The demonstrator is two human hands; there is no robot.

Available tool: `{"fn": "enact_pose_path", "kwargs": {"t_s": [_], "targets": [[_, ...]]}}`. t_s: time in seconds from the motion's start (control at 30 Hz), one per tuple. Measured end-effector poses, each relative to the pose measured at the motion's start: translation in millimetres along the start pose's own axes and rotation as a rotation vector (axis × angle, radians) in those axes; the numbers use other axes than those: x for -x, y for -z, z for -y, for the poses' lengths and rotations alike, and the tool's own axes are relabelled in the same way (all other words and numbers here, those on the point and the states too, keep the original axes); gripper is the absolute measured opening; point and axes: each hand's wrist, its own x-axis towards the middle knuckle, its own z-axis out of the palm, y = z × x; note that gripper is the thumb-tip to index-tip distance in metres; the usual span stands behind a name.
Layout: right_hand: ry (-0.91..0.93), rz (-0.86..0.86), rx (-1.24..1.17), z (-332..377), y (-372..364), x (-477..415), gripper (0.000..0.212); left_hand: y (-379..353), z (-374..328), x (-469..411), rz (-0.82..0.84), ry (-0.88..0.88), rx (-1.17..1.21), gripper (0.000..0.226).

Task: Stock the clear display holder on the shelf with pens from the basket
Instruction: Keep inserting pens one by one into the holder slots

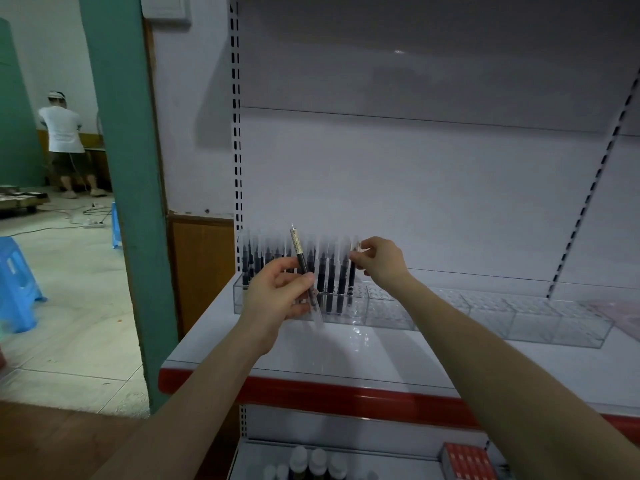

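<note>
Lower shelf, nearest me: a few capped bottles (317,460) and a red box (467,462). Not my concern.

Above them is the white shelf (363,362) with the red front lip. Both forearms reach over it.

Left hand (277,296): fingers and thumb curled round one loose pen (300,259). Dark barrel, clear cap end low, tip up, tilted a little left. It hangs in front of the holder, not yet in a slot.

Clear display holder (519,322): it runs along the shelf, near the back. The left section is packed with upright pens (325,271). The sections to the right look bare.

Right hand (381,263): thumb and fingertips pinch the top of the end pen (352,275), the last one on the right of the row. Whether it is fully seated I cannot tell.

Basket: out of view.

Step in hand, as I judge it: settle the end pen, then take the loose pen across.
- Press the end pen straight down and let go only when it stands upright.
- Bring the next pen over the first free slot just beside it.
- Lower it vertically so it does not knock its neighbours askew.
- Keep my grip high on the barrel and clear of the row.

Behind it all is the plain back panel (415,202).
</note>
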Motion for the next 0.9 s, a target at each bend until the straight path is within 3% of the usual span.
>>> {"fn": "enact_pose_path", "kwargs": {"t_s": [0.07, 0.13, 0.2, 0.37, 0.47, 0.73, 0.9], "targets": [[0.006, -0.064, -0.031, 2, 4, 8, 0.042, -3, 0, -3, -0.024, 0.019, 0.019, 0.018], [0.055, -0.172, -0.123, 5, 9, 23, 0.026, -6, 0, -5, -0.042, 0.043, 0.048, 0.018], [0.085, -0.174, -0.218, 9, 12, 41, 0.017, -12, 1, -7, -0.053, 0.053, 0.067, 0.017], [-0.021, 0.214, -0.375, 10, 22, 78, 0.019, -29, 1, -6, -0.056, 0.025, 0.095, 0.013], [-0.086, 0.283, -0.54, 5, 26, 83, 0.008, -37, -2, -2, -0.034, 0.009, 0.098, 0.011], [-0.266, 0.255, -0.905, -4, 45, 77, 0.007, -31, -8, 5, -0.051, 0.006, 0.161, 0.008], [-0.345, 0.128, -1.276, 1, 47, 63, 0.017, -31, 3, 17, 0.044, -0.059, -0.133, 0.004]]}}
